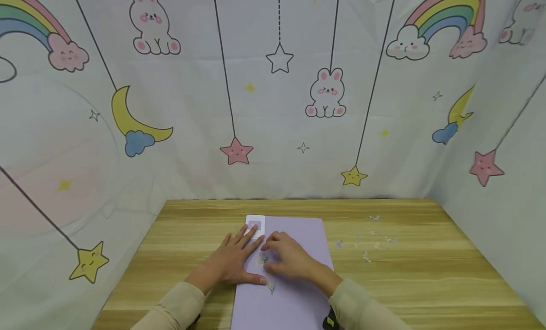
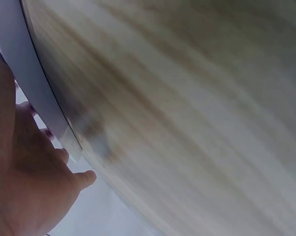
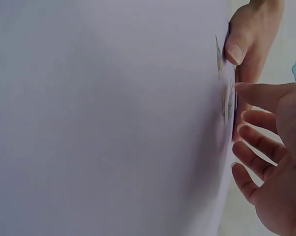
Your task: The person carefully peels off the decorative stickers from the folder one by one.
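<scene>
A lilac flat rectangular book or folder (image 1: 294, 292) lies on the table, a white label with a purple square (image 1: 254, 224) in its upper left corner. My left hand (image 1: 236, 259) rests spread on its left edge, fingertips over the label. In the left wrist view the left hand (image 2: 40, 182) reaches along the thick edge. Small flower-like stickers (image 1: 262, 260) lie between the hands, and another sticker (image 1: 271, 288) sits just below the left thumb. My right hand (image 1: 292, 256) hovers close over the cover, its fingers loosely bent and apart beside the stickers, also visible in the right wrist view (image 3: 280, 142).
Several small pale sticker pieces (image 1: 367, 257) are scattered on the wood-grain table (image 1: 405, 282) right of the lilac cover. A white printed cloth (image 1: 277, 112) with rabbits, stars and rainbows hangs behind and at both sides.
</scene>
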Demonstrator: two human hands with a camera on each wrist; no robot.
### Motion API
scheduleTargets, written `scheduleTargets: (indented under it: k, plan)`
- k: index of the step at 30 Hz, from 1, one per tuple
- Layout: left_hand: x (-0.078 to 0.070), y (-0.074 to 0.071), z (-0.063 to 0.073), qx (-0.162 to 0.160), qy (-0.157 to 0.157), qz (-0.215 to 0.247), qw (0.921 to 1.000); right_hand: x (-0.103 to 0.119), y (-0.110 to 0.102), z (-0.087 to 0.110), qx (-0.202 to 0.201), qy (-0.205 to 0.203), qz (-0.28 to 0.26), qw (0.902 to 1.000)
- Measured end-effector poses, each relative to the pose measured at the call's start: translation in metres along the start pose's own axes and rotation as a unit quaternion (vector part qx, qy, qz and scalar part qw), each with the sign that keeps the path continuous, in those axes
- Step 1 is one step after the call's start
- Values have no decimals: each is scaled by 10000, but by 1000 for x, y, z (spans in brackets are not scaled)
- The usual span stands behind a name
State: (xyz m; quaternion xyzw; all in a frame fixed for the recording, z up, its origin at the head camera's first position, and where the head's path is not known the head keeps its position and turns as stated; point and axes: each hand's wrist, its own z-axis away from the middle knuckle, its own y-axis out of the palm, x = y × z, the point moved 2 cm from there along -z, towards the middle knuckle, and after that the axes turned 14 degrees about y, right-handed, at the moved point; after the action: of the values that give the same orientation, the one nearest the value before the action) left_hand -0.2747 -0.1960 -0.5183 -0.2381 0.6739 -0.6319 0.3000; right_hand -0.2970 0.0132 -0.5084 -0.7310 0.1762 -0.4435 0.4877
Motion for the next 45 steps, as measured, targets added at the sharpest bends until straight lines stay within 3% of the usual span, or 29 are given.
scheduleTargets:
  k: [13,45]
  plan:
    - [11,2,-3,-21,53,-45,10000,4,13,-10,-85,217,419,9989]
    - [13,4,-5,165,-3,47,9999,4,16,-11,-77,169,265,9995]
